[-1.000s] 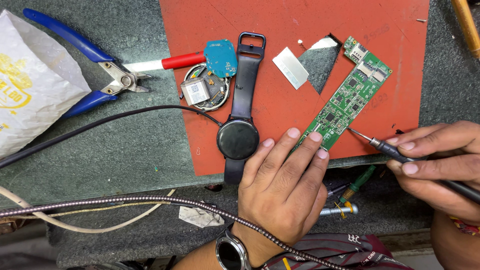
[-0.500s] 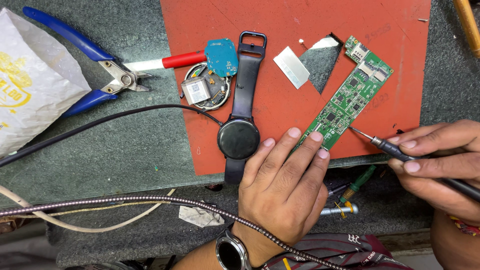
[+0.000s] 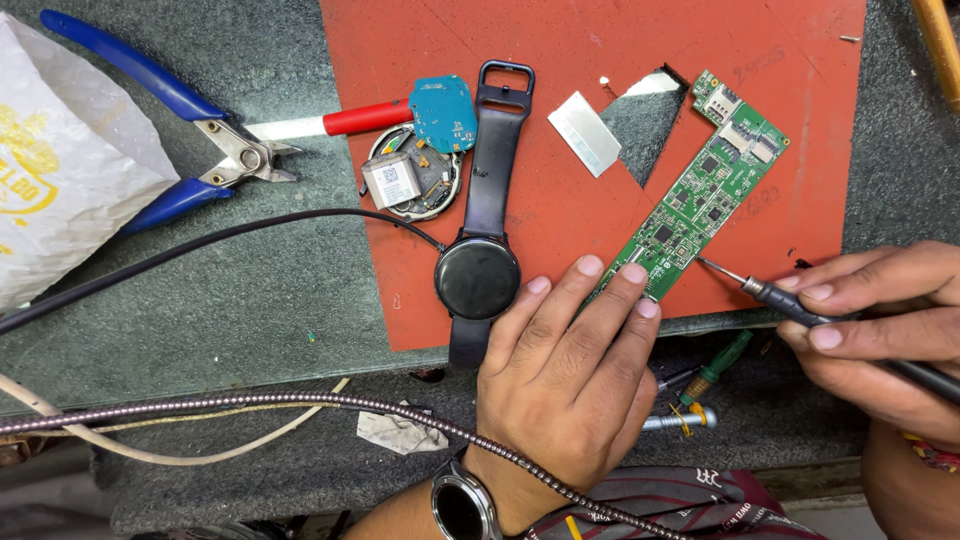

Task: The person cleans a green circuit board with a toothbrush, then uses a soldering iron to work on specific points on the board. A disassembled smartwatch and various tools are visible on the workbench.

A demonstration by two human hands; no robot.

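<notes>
Looking like a small electronics repair workshop. Lying on a worn dark bench (image 3: 250,320): a red heat mat (image 3: 560,100), a bare green circuit board (image 3: 705,195), an opened smartwatch (image 3: 480,270) beside its removed round module (image 3: 410,180) and a blue round board (image 3: 443,112), blue-handled cutters (image 3: 170,140), loose cables (image 3: 180,250), and small screwdrivers (image 3: 715,365) sitting at the bench edge.

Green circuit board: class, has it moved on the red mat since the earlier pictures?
No. The green circuit board lies as before, its upper end beside the cut-out notch in the red mat.
</notes>
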